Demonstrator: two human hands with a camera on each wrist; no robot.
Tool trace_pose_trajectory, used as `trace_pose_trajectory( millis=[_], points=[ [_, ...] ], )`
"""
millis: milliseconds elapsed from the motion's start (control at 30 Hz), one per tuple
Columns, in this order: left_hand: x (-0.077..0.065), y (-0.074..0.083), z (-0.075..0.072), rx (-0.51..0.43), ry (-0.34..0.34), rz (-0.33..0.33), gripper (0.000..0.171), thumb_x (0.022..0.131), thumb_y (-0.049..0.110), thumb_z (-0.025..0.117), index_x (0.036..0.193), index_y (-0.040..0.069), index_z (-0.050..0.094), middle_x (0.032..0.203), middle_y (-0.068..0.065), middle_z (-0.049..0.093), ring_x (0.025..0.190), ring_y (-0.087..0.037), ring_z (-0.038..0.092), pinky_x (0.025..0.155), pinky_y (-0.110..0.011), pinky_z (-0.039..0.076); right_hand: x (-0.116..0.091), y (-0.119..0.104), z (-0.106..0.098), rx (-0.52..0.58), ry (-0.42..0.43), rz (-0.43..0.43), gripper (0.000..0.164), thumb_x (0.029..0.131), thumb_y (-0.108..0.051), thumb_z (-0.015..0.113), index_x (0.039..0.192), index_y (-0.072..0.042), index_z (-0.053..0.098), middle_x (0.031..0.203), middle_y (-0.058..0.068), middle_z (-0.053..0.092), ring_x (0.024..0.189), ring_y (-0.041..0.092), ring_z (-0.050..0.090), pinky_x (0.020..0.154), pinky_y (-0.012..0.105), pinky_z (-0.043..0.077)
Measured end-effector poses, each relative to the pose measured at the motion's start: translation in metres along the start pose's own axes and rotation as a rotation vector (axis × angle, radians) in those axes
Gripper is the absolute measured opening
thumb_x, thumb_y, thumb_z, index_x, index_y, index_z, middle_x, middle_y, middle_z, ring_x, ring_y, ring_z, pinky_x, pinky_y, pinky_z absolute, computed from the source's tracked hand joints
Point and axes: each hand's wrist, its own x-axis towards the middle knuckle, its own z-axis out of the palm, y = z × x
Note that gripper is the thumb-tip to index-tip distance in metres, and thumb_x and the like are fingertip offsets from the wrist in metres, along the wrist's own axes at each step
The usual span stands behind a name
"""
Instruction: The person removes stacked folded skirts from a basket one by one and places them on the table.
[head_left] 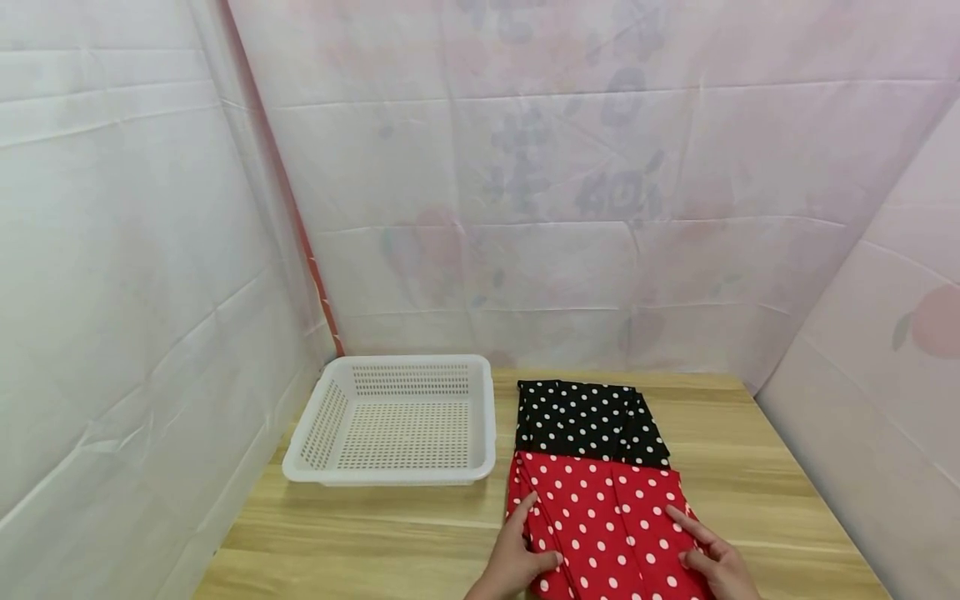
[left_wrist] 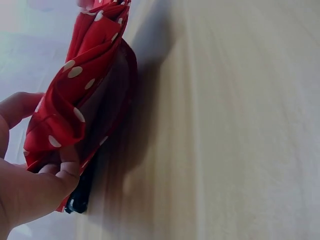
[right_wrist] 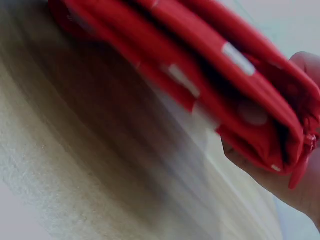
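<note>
Red fabric with white polka dots [head_left: 592, 525], folded in layers, spans between both hands at the front of the table. My left hand [head_left: 513, 552] grips its left edge; in the left wrist view the thumb lies on one side of the bunched folds and fingers [left_wrist: 67, 165] curl in from the other. Its right edge is held by my right hand [head_left: 716, 560], and the right wrist view shows the stacked red layers [right_wrist: 235, 85] raised off the wood in that hand. Black fabric with white dots [head_left: 577, 417] lies folded just behind, its near part covered by the red.
A white perforated plastic basket [head_left: 390, 477] stands at the back left of the wooden table [head_left: 360, 542], with nothing inside. Pale printed sheets [head_left: 525, 267] hang behind the table and along both sides.
</note>
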Motion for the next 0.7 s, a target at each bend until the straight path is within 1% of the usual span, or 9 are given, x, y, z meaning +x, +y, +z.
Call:
trace_pose_trajectory(
  millis=[67, 233, 333, 400, 467, 567, 633, 700],
  points=[
    [0.002, -0.004, 0.000, 0.009, -0.009, -0.009, 0.086, 0.068, -0.008, 0.074, 0.142, 0.009, 0.034, 0.117, -0.012, 0.048, 0.097, -0.025, 0.055, 0.071, -0.043, 0.053, 0.002, 0.002, 0.001, 0.005, 0.008, 0.007, 0.054, 0.084, 0.003, 0.055, 0.116, -0.040, 0.065, 0.133, 0.033, 0.029, 0.088, 0.025, 0.058, 0.074, 0.048, 0.052],
    [0.008, -0.012, -0.001, 0.018, -0.025, -0.075, 0.086, 0.066, -0.009, 0.074, 0.140, 0.008, 0.035, 0.114, -0.009, 0.049, 0.098, -0.024, 0.053, 0.073, -0.045, 0.053, 0.009, 0.010, 0.002, 0.019, 0.010, 0.023, 0.052, 0.083, 0.003, 0.055, 0.124, -0.027, 0.062, 0.132, 0.034, 0.029, 0.088, 0.027, 0.058, 0.075, 0.049, 0.052],
    [0.012, -0.016, -0.001, 0.039, -0.039, -0.100, 0.087, 0.064, -0.010, 0.074, 0.139, 0.008, 0.036, 0.113, -0.007, 0.049, 0.099, -0.025, 0.051, 0.074, -0.046, 0.052, 0.014, 0.013, 0.002, -0.014, 0.000, 0.032, 0.053, 0.083, 0.002, 0.054, 0.134, -0.014, 0.052, 0.132, 0.035, 0.028, 0.089, 0.028, 0.057, 0.075, 0.048, 0.052],
    [0.015, -0.017, -0.001, 0.047, -0.043, -0.113, 0.086, 0.064, -0.010, 0.074, 0.139, 0.008, 0.037, 0.113, -0.007, 0.049, 0.099, -0.026, 0.050, 0.074, -0.047, 0.052, 0.018, 0.013, 0.001, -0.028, -0.003, 0.039, 0.054, 0.084, 0.001, 0.053, 0.137, -0.009, 0.046, 0.132, 0.034, 0.027, 0.090, 0.027, 0.056, 0.075, 0.047, 0.052],
    [0.019, -0.017, -0.001, 0.066, -0.044, -0.113, 0.086, 0.065, -0.009, 0.074, 0.140, 0.008, 0.036, 0.116, -0.008, 0.049, 0.100, -0.027, 0.050, 0.077, -0.048, 0.051, 0.024, 0.012, 0.001, -0.022, 0.005, 0.035, 0.056, 0.084, 0.002, 0.052, 0.139, -0.006, 0.042, 0.132, 0.033, 0.028, 0.089, 0.027, 0.056, 0.074, 0.046, 0.052],
    [0.024, -0.016, -0.002, 0.081, -0.023, -0.114, 0.085, 0.067, -0.007, 0.074, 0.141, 0.008, 0.035, 0.120, -0.009, 0.049, 0.102, -0.028, 0.049, 0.083, -0.048, 0.048, 0.031, 0.010, 0.002, 0.013, -0.009, 0.008, 0.057, 0.086, 0.003, 0.049, 0.141, -0.005, 0.036, 0.133, 0.032, 0.027, 0.089, 0.026, 0.056, 0.075, 0.046, 0.052],
    [0.026, -0.016, -0.002, 0.085, -0.015, -0.114, 0.085, 0.067, -0.007, 0.074, 0.141, 0.009, 0.035, 0.121, -0.009, 0.048, 0.103, -0.028, 0.048, 0.084, -0.047, 0.048, 0.035, 0.010, 0.002, 0.036, -0.003, 0.003, 0.055, 0.087, 0.003, 0.048, 0.140, -0.003, 0.038, 0.131, 0.031, 0.029, 0.088, 0.026, 0.057, 0.076, 0.047, 0.052],
    [0.025, -0.016, -0.002, 0.082, -0.017, -0.127, 0.086, 0.067, -0.006, 0.074, 0.141, 0.009, 0.034, 0.120, -0.010, 0.048, 0.102, -0.028, 0.049, 0.082, -0.047, 0.049, 0.037, 0.011, 0.002, 0.027, -0.002, 0.009, 0.052, 0.088, 0.003, 0.049, 0.138, -0.002, 0.041, 0.129, 0.031, 0.032, 0.087, 0.026, 0.057, 0.075, 0.047, 0.052]
  ],
)
